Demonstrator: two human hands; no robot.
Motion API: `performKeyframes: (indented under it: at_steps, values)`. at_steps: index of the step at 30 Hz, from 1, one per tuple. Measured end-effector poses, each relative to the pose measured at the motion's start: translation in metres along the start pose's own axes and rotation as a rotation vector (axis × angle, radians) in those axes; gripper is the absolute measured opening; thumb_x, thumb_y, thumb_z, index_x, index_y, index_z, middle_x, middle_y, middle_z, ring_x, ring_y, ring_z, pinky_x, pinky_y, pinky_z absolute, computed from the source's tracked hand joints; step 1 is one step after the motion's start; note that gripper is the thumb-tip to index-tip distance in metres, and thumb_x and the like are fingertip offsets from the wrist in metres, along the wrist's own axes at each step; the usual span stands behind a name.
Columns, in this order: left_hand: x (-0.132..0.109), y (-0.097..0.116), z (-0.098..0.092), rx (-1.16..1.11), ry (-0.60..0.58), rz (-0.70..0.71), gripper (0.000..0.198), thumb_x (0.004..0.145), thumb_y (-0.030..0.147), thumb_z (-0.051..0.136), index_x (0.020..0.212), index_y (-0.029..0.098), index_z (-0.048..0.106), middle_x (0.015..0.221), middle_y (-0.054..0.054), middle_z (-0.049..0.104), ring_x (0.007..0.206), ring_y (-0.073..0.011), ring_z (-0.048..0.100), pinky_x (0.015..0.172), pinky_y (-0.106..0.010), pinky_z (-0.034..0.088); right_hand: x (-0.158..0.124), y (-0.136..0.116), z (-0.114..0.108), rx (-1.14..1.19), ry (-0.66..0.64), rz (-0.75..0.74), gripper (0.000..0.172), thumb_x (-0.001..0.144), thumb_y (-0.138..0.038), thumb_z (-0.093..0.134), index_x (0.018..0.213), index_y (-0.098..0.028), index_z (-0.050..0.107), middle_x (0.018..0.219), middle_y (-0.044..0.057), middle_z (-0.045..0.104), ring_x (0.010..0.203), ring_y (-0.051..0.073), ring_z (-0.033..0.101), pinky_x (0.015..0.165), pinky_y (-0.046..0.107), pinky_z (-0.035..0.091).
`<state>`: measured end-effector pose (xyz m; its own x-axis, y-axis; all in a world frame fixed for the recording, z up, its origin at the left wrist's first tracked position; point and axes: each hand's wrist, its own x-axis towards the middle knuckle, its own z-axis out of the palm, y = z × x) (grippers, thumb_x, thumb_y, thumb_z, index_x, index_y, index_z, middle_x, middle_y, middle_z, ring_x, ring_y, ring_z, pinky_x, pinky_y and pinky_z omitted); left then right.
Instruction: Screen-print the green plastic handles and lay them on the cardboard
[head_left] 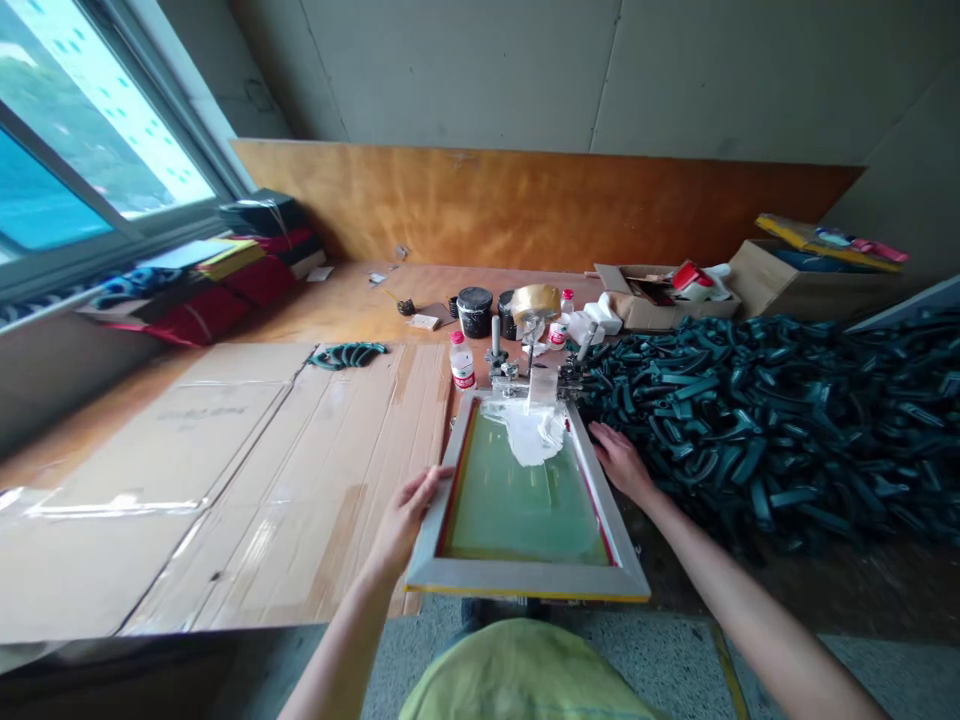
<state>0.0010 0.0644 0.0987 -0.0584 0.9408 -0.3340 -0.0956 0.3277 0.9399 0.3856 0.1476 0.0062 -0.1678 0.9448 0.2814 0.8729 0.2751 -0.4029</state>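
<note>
A screen-printing frame (pixel 529 578) with a grey metal border and a green mesh lies in front of me, held at its far end by a metal clamp (pixel 577 380). A patch of white ink (pixel 534 432) spreads over the far part of the mesh. My left hand (pixel 411 505) grips the frame's left border, thumb on top. Beside the right border, my right hand (pixel 621 458) has its fingers stretched forward, close to a big heap of dark green curved plastic pieces (pixel 720 400). Whether it touches the frame is unclear. What lies beneath the frame is hidden.
Flattened cardboard (pixel 247 480) covers the left of the table, with a few green pieces (pixel 347 355) at its far edge. Behind the frame stand a red-capped bottle (pixel 462 362), a black tub (pixel 475 312) and a tape roll (pixel 535 300). Cardboard boxes (pixel 799 285) sit back right.
</note>
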Motion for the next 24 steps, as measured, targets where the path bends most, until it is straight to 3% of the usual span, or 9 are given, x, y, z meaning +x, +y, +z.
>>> performKeyframes:
  at_steps: [2,5,8,11,14,16,21,24]
  values:
    - [0.002,-0.031,-0.003,0.020,-0.016,-0.007,0.070,0.070,0.063,0.069,0.124,0.018,0.066,0.081,-0.004,0.071,0.072,-0.0199,0.065,0.062,-0.027,0.050,0.016,0.000,-0.016,0.012,0.105,0.054,0.041,0.095,-0.033,0.043,0.132,-0.020,0.056,0.127,0.014,0.063,0.118,0.027,0.059,0.100,0.048,0.047]
    - [0.014,-0.070,-0.007,0.104,0.010,0.008,0.085,0.071,0.063,0.068,0.141,0.019,0.050,0.076,-0.002,0.068,0.072,-0.0193,0.064,0.064,-0.029,0.050,0.056,-0.029,-0.026,0.010,0.144,-0.058,0.051,0.089,-0.028,0.058,0.138,-0.021,0.049,0.140,0.012,0.052,0.129,0.026,0.049,0.107,0.043,0.042]
    - [0.025,-0.092,-0.010,0.171,0.009,0.003,0.088,0.073,0.063,0.065,0.146,0.020,0.042,0.075,0.000,0.065,0.069,-0.0177,0.062,0.064,-0.028,0.049,0.094,-0.067,-0.021,-0.094,0.013,-0.171,0.056,0.080,-0.017,0.066,0.134,-0.020,0.051,0.137,0.012,0.053,0.126,0.026,0.048,0.103,0.041,0.043]
    - [0.028,-0.097,-0.012,0.168,-0.031,-0.021,0.085,0.076,0.063,0.063,0.146,0.019,0.041,0.079,0.000,0.064,0.071,-0.0178,0.061,0.064,-0.027,0.048,0.111,-0.088,-0.009,-0.208,-0.141,-0.147,0.035,0.079,-0.015,0.068,0.113,-0.019,0.062,0.111,0.010,0.064,0.107,0.024,0.057,0.090,0.035,0.047]
    - [0.025,-0.093,-0.011,0.133,-0.065,-0.053,0.083,0.078,0.062,0.062,0.145,0.018,0.042,0.084,-0.002,0.065,0.076,-0.0184,0.061,0.066,-0.027,0.048,0.101,-0.094,0.006,-0.247,-0.244,-0.088,0.014,0.081,-0.022,0.068,0.095,-0.018,0.066,0.093,0.009,0.067,0.093,0.024,0.059,0.082,0.033,0.047]
    - [0.023,-0.091,-0.010,0.109,-0.067,-0.069,0.082,0.077,0.061,0.063,0.144,0.018,0.043,0.086,-0.002,0.066,0.078,-0.0192,0.062,0.066,-0.027,0.049,0.083,-0.096,0.013,-0.228,-0.269,-0.133,0.007,0.084,-0.018,0.063,0.090,-0.018,0.067,0.088,0.009,0.067,0.090,0.024,0.059,0.080,0.033,0.046]
    - [0.023,-0.090,-0.009,0.117,-0.052,-0.078,0.078,0.077,0.062,0.062,0.141,0.019,0.047,0.089,-0.004,0.069,0.081,-0.0204,0.064,0.068,-0.027,0.050,0.031,-0.100,0.000,-0.121,-0.322,-0.435,0.028,0.083,-0.003,0.047,0.091,-0.019,0.069,0.087,0.007,0.068,0.089,0.021,0.056,0.073,0.030,0.045]
    - [0.022,-0.089,-0.008,0.125,-0.048,-0.073,0.077,0.077,0.062,0.062,0.139,0.020,0.049,0.089,-0.004,0.070,0.079,-0.0204,0.064,0.066,-0.027,0.050,0.027,-0.098,-0.019,-0.085,-0.385,-0.522,0.029,0.081,-0.003,0.049,0.090,-0.021,0.070,0.086,0.005,0.068,0.087,0.019,0.056,0.071,0.028,0.044]
